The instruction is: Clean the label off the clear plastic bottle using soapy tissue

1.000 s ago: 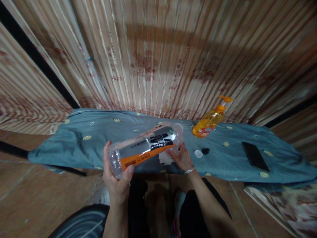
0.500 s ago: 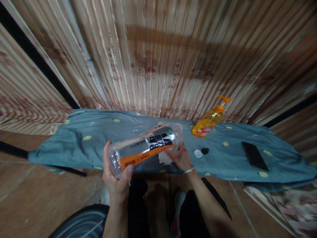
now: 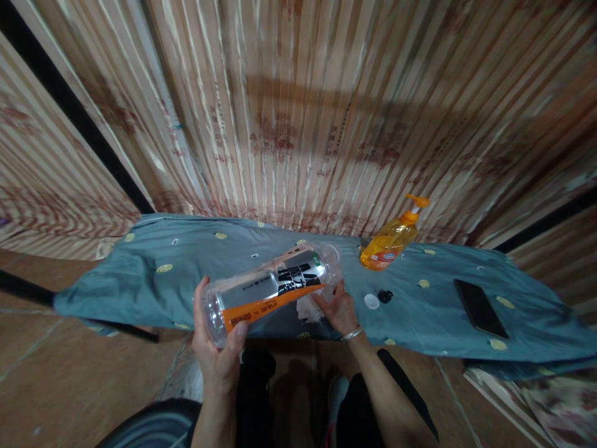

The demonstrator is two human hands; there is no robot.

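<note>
A large clear plastic bottle (image 3: pixel 275 287) with a silver, black and orange label lies tilted across my hands, its narrower end up to the right. My left hand (image 3: pixel 218 339) is wrapped round the wide base, thumb on the near side. At the other end my right hand (image 3: pixel 339 309) grips near the neck, with some fingers hidden behind the bottle. A crumpled white tissue (image 3: pixel 308 310) shows beside my right thumb under the bottle; whether it is held or lies on the cloth I cannot tell. A white round cap (image 3: pixel 371 302) and a small black piece (image 3: pixel 385 296) lie right of that hand.
An orange pump bottle of liquid soap (image 3: pixel 388 244) stands at the back of the cloth-covered table (image 3: pixel 107 292). A black phone (image 3: pixel 480 307) lies at the right. Behind hangs a striped curtain (image 3: pixel 280 112); a dark round tub (image 3: pixel 153 429) is at the lower left.
The whole view has tilted slightly, so the table sits a little lower in the picture. Both hands keep their hold on the bottle, with hardly any movement.
</note>
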